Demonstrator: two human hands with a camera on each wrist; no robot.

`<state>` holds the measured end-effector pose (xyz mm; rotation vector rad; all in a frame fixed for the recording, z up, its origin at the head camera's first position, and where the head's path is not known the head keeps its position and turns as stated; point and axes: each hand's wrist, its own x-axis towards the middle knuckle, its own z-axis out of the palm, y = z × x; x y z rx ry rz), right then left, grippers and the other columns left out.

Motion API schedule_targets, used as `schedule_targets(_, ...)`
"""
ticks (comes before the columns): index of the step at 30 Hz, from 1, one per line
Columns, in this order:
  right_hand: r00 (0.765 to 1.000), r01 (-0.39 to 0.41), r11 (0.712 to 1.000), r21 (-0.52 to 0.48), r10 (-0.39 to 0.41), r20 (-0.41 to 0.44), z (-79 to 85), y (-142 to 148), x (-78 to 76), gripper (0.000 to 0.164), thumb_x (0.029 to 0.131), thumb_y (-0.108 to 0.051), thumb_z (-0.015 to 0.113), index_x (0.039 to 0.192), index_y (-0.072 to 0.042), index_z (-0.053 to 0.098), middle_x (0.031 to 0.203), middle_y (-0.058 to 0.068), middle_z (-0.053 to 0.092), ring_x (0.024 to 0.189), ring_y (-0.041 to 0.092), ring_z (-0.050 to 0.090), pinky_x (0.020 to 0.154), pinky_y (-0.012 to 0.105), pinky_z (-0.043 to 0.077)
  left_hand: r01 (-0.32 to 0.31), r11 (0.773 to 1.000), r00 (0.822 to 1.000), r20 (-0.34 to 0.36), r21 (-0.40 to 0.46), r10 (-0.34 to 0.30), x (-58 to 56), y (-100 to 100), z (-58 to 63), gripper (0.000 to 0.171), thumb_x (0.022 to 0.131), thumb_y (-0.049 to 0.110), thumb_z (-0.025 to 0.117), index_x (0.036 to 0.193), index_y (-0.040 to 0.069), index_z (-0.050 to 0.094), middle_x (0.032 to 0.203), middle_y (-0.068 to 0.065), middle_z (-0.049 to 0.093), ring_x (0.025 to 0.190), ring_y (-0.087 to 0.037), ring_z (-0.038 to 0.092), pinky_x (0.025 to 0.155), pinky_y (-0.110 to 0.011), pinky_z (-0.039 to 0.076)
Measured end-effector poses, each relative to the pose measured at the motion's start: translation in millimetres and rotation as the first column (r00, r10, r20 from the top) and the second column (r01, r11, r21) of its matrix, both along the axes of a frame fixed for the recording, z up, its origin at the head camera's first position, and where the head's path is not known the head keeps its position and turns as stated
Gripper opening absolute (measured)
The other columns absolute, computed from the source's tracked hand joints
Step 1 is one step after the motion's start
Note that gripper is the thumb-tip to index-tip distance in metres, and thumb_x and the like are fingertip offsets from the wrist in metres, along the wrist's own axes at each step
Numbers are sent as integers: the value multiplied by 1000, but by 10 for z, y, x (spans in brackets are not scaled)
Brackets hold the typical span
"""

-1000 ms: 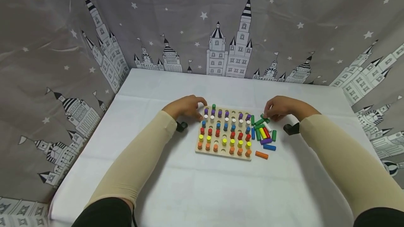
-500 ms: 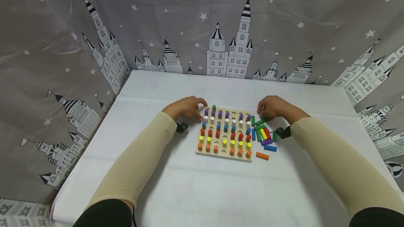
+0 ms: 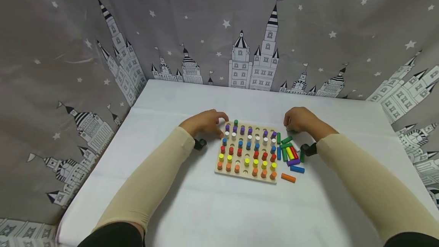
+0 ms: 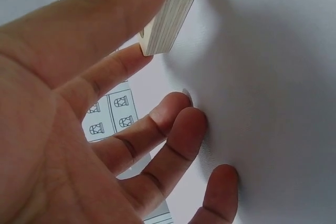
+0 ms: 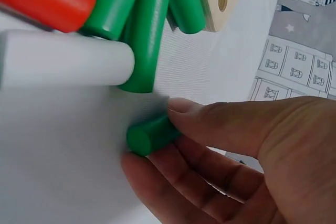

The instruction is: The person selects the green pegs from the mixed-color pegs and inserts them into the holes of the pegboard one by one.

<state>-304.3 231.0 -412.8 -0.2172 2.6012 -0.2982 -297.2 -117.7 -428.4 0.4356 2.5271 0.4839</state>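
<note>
A wooden pegboard [image 3: 245,176] carries rows of colored pegs, with one green peg [image 3: 236,122] in its far row. My left hand [image 3: 204,122] holds the board's far left corner. In the left wrist view the thumb lies along the board's edge [image 4: 176,19] and the index fingertip touches the corner, while the other fingers rest on the cloth. Beyond the pile of loose pegs, my right hand [image 3: 300,119] pinches a green peg [image 5: 149,135] between thumb and fingers, close over the cloth. A white peg [image 5: 68,59] and a green peg [image 5: 147,35] lie beside it.
Loose pegs lie right of the board, among them an orange peg [image 3: 288,178], a blue peg [image 3: 297,169] and a purple peg [image 3: 293,162]. White cloth [image 3: 192,216] covers the table. A grey curtain [image 3: 199,7] printed with castles hangs behind.
My right hand has shifted slightly left at the far side of the pile and now pinches a green peg. The left hand stays at the board's corner. The head view has tilted slightly up.
</note>
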Motion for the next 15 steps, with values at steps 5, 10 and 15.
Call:
schedule_targets(5, 1000, 17, 1000, -18, -17, 15, -52, 3, 66, 11, 94, -4, 72, 104, -7, 76, 108, 16, 70, 94, 29, 61, 76, 30, 60, -3, 1000, 1000, -26, 5, 3, 97, 22, -44, 61, 88, 32, 87, 142, 28, 61, 138, -12, 61, 126, -31, 60, 111, -53, 50)
schedule_targets(10, 997, 5, 998, -59, -9, -71, -171, -30, 144, 7, 93, -6, 71, 97, -9, 77, 101, 11, 72, 88, 24, 61, 73, 32, 56, -8, 1000, 999, -32, 6, 8, 188, 7, -142, 58, 86, 33, 89, 138, 29, 64, 133, -10, 63, 120, -28, 62, 107, -52, 52)
schedule_targets(15, 975, -22, 993, -119, -5, -222, -121, -81, 37, 5, 93, -8, 69, 92, -8, 74, 92, 8, 72, 79, 21, 61, 70, 32, 53, -22, 1000, 997, -77, 0, 22, 107, 4, -73, 57, 86, 34, 89, 137, 29, 65, 132, -10, 64, 119, -28, 63, 107, -51, 52)
